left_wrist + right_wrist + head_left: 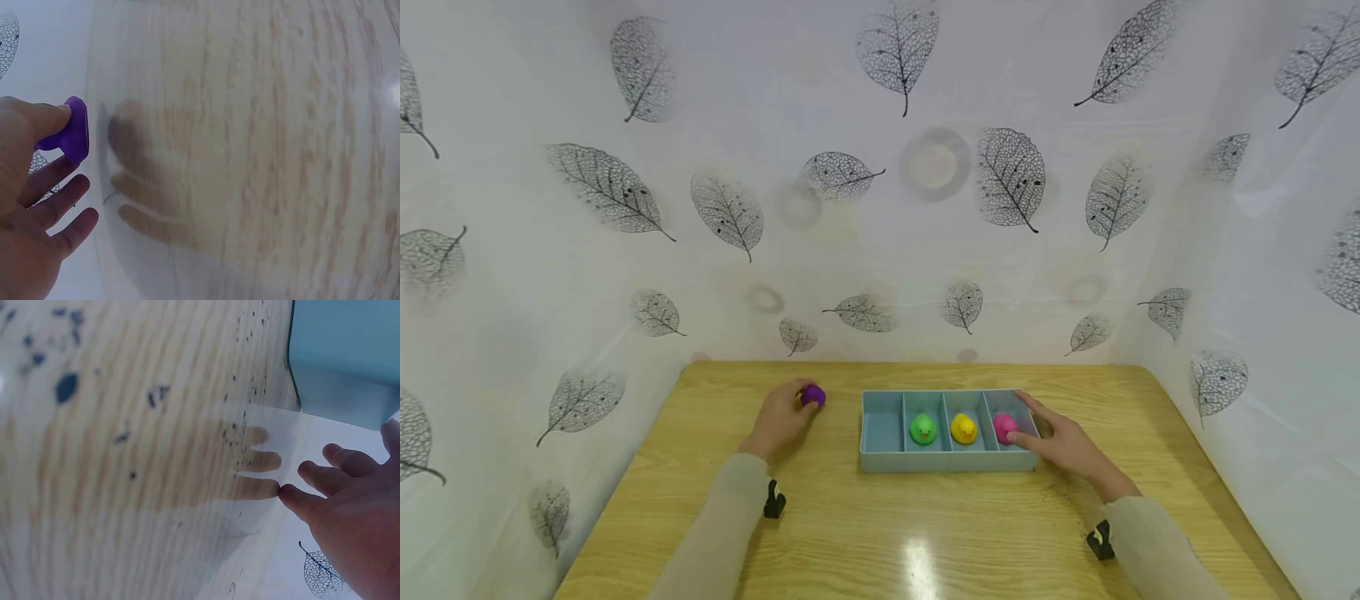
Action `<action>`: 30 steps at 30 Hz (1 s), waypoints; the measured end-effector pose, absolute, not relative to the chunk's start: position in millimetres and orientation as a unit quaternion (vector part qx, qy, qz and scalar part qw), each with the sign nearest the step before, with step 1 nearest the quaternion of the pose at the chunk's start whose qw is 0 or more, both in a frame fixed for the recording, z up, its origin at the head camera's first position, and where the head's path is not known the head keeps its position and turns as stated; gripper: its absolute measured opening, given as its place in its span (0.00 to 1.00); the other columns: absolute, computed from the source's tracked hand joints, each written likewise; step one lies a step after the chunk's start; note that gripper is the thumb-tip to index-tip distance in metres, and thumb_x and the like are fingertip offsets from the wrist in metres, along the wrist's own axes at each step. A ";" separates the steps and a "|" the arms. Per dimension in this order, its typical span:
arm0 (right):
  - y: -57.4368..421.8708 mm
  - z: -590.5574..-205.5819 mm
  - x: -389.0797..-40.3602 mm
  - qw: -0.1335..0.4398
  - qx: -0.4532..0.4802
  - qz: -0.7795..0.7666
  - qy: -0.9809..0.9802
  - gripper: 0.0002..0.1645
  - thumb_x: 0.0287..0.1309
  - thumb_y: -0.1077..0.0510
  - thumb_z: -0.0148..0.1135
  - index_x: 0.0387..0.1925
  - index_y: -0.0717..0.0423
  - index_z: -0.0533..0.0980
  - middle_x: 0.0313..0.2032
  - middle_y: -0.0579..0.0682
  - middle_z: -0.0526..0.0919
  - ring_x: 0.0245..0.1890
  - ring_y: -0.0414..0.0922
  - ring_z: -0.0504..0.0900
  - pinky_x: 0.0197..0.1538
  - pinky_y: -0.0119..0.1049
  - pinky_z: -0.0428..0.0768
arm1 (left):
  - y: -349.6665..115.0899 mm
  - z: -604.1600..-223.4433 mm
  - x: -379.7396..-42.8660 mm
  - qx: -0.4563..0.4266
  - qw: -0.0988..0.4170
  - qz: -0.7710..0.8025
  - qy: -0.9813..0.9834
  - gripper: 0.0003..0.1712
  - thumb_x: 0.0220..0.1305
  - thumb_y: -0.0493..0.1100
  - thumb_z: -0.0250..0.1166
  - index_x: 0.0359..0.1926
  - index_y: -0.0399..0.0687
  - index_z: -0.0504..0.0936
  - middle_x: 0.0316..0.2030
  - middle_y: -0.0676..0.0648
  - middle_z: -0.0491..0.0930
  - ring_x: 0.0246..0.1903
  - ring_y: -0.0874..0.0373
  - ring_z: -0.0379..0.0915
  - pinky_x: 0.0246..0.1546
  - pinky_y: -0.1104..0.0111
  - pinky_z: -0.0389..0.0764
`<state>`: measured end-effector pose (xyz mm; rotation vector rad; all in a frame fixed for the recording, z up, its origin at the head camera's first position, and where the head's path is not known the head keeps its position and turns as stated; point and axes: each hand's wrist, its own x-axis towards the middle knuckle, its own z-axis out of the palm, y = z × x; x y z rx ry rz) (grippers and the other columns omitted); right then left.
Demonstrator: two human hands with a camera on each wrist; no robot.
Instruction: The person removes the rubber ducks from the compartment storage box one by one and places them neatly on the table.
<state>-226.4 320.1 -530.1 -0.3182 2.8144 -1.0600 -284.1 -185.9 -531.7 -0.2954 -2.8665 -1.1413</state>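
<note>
- purple toy [813, 396] is the one being held, yeah? whereabouts on the tabletop [850, 533]?

- yep. it's by the far edge, left part, somewhere between the far left corner and the tray [947, 462]. left hand [779, 421] has it pinched right at the tips, and it pokes out past them toward the tray. in the left wrist view the thumb [50, 119] lies against it and a fingertip meets its other end, while the last two fingers hang loose and spread apart.

- is it touching the wood?

- can't tell tbh. its flat side faces the surface and there's a dark reflection just beside it.

- and the right hand [1063, 446]?

- over the tray's right end. fingers look fairly straight and spread, forefinger at the far right corner of the tray, thumb inside next to the pink duck [1003, 427]. can't tell if the thumb presses on it.

- other ducks?

- green duck [922, 430] in the second compartment from the left, yellow duck [963, 429] in the third, pink in the rightmost. tray's near the tabletop's far edge too, roughly midway between the left and right edges.
</note>
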 end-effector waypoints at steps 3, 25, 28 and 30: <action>319.4 -530.0 -226.8 0.058 -0.108 -0.348 0.930 0.53 0.69 0.36 0.65 0.85 0.45 0.51 0.79 0.71 0.57 0.73 0.76 0.65 0.64 0.77 0.71 | -185.4 -535.1 -284.2 -0.096 0.020 -0.365 -0.926 0.27 0.75 0.39 0.64 0.71 0.35 0.74 0.68 0.32 0.76 0.70 0.35 0.72 0.73 0.45 0.72; 319.0 -532.6 -227.4 0.055 -0.107 -0.349 0.929 0.53 0.69 0.36 0.65 0.85 0.44 0.52 0.79 0.71 0.59 0.73 0.76 0.66 0.65 0.77 0.71 | -188.4 -552.2 -293.9 -0.083 0.041 -0.343 -0.935 0.27 0.72 0.39 0.68 0.69 0.37 0.76 0.66 0.31 0.78 0.67 0.34 0.75 0.71 0.44 0.74; 320.1 -533.0 -227.6 0.056 -0.106 -0.350 0.929 0.53 0.69 0.35 0.65 0.85 0.44 0.52 0.79 0.70 0.58 0.73 0.75 0.66 0.65 0.78 0.71 | -187.6 -551.7 -294.1 -0.083 0.043 -0.338 -0.937 0.28 0.71 0.39 0.68 0.69 0.38 0.76 0.66 0.31 0.79 0.66 0.34 0.75 0.71 0.44 0.75; 320.7 -533.0 -227.8 0.057 -0.103 -0.350 0.929 0.53 0.69 0.35 0.65 0.85 0.44 0.52 0.79 0.70 0.58 0.73 0.75 0.65 0.65 0.78 0.70 | -187.5 -551.4 -293.9 -0.087 0.048 -0.334 -0.937 0.28 0.71 0.38 0.68 0.69 0.38 0.77 0.65 0.31 0.79 0.66 0.34 0.76 0.70 0.44 0.75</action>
